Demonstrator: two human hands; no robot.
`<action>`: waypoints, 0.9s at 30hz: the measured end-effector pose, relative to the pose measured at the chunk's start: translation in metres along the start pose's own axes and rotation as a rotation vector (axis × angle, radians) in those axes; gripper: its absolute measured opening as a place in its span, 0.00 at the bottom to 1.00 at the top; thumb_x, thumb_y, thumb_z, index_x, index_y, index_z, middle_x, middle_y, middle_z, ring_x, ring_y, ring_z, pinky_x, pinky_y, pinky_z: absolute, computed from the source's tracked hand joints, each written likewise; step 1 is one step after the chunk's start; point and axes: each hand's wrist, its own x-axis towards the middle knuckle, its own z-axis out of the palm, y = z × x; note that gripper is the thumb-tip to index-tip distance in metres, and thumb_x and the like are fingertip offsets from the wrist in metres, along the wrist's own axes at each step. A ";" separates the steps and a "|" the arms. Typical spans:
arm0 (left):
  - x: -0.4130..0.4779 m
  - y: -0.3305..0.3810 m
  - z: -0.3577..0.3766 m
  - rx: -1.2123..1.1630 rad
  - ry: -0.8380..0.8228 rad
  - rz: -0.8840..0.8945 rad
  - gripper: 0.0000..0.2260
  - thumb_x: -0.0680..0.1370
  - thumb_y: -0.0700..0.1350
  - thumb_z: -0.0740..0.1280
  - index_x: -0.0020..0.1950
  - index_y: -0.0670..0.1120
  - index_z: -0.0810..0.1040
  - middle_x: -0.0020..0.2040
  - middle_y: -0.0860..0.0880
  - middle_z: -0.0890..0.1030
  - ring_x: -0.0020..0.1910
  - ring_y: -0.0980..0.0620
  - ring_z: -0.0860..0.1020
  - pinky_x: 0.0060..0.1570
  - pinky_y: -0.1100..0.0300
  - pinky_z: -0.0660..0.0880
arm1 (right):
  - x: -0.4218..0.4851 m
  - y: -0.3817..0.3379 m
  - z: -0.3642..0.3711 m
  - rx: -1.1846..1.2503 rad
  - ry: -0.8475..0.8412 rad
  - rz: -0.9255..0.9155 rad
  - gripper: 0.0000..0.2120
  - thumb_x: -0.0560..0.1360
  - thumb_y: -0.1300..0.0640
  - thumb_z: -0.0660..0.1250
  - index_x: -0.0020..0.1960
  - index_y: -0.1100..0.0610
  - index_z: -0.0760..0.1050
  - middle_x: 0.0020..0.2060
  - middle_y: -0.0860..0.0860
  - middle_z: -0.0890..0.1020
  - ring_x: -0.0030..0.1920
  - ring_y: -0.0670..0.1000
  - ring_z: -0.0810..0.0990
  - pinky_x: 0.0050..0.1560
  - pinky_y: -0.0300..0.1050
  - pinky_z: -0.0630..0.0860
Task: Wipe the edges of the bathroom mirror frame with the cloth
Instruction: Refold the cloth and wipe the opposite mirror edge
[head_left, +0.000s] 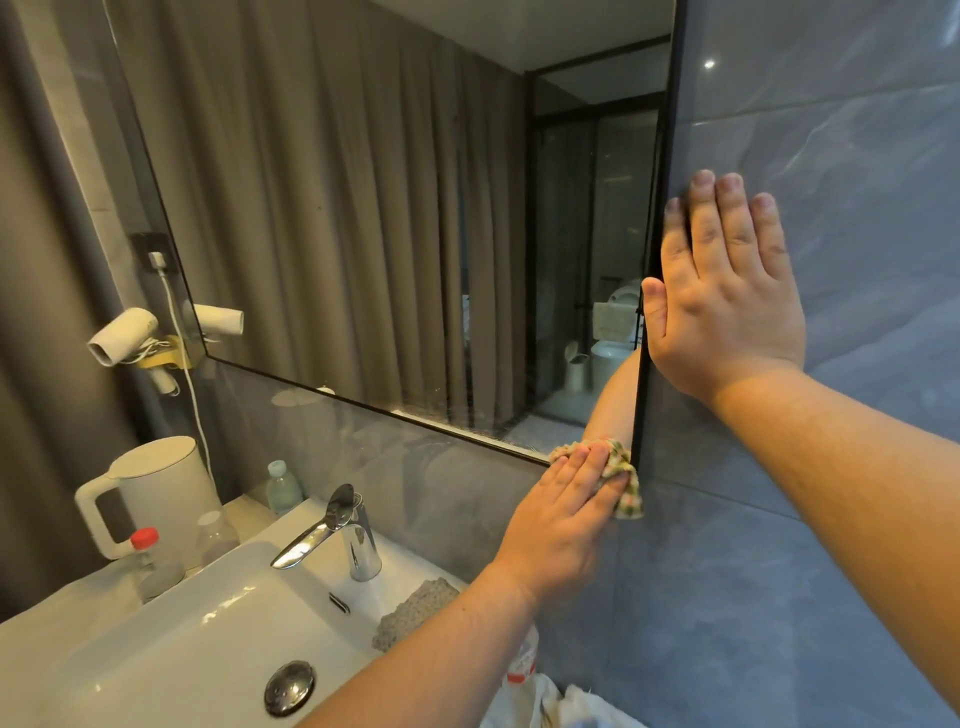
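Note:
A wide wall mirror with a thin black frame (655, 218) fills the upper view, and its bottom right corner sits near the centre right. My left hand (563, 512) presses a small checked cloth (626, 480) with straight fingers against that bottom right corner. My right hand (727, 291) lies flat, fingers straight and pointing up, on the grey tiled wall (857, 156) just right of the frame's right edge, with the thumb touching the frame. Part of the cloth is hidden under my left fingers.
Below lies a white sink (171, 639) with a chrome tap (337, 535) and drain plug (289, 687). A white kettle (156, 493), a red-capped bottle (148, 561) and a small bottle (283, 486) stand at the left. A hair dryer (122, 335) hangs on the left wall. A speckled sponge (415, 608) rests on the sink rim.

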 end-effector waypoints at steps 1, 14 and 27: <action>-0.001 -0.008 -0.003 0.000 0.001 -0.001 0.27 0.76 0.37 0.63 0.75 0.44 0.63 0.80 0.46 0.53 0.78 0.43 0.55 0.76 0.48 0.55 | 0.000 0.000 0.000 0.002 -0.001 -0.001 0.31 0.82 0.47 0.45 0.78 0.65 0.52 0.78 0.63 0.52 0.79 0.62 0.47 0.78 0.53 0.36; 0.012 -0.139 -0.061 -0.437 0.444 -1.319 0.23 0.82 0.36 0.51 0.79 0.41 0.57 0.79 0.46 0.56 0.75 0.49 0.60 0.65 0.70 0.52 | -0.006 -0.006 0.004 0.045 0.040 0.026 0.30 0.82 0.49 0.46 0.78 0.66 0.53 0.78 0.64 0.52 0.79 0.62 0.47 0.78 0.52 0.36; 0.037 -0.061 -0.045 -0.446 0.400 -0.942 0.25 0.83 0.37 0.54 0.79 0.46 0.53 0.79 0.53 0.48 0.77 0.61 0.45 0.76 0.63 0.45 | -0.006 -0.007 0.005 0.072 0.034 0.032 0.31 0.82 0.48 0.45 0.78 0.66 0.53 0.78 0.64 0.51 0.79 0.61 0.46 0.78 0.54 0.37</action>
